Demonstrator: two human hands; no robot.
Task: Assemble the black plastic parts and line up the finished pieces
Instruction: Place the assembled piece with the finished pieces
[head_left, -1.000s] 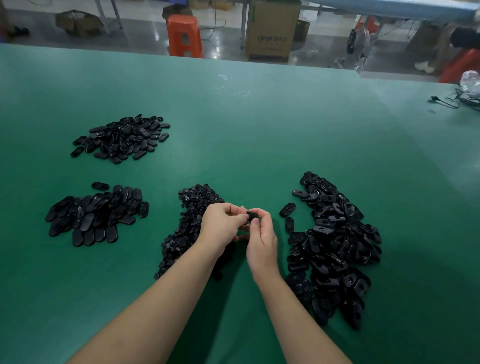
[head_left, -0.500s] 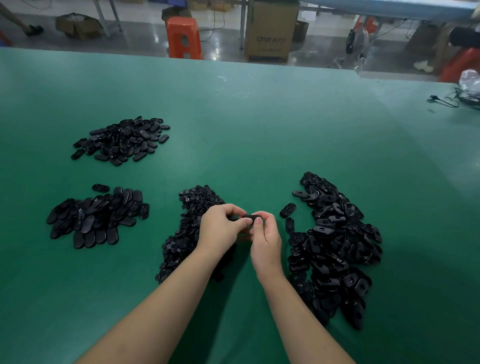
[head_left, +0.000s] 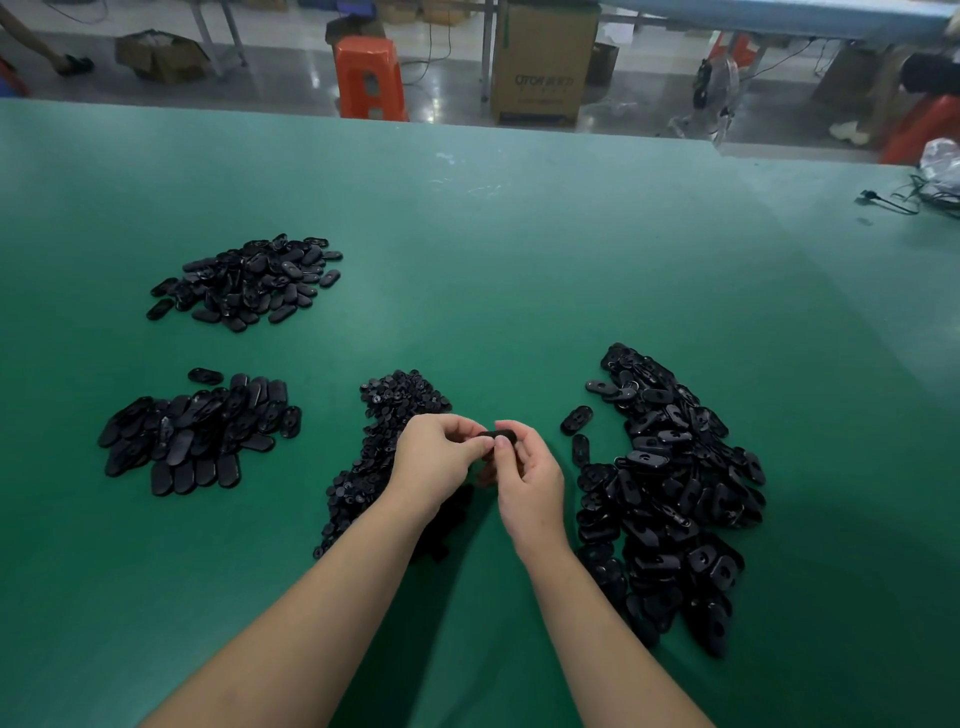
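Both hands, left (head_left: 441, 457) & right (head_left: 530, 475), pinch one small black oval plastic part (head_left: 496, 435) w/ big unassembled heap (head_left: 670, 493) right of it, finished rows (head_left: 197, 441) left; lots remaining, I judge.

Small black oval part (head_left: 496, 435) pinched above green table, loose black pieces in four heaps (finished ones (head_left: 197, 434) left)

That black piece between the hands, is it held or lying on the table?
Held: both hands pinch the black piece above the green table.
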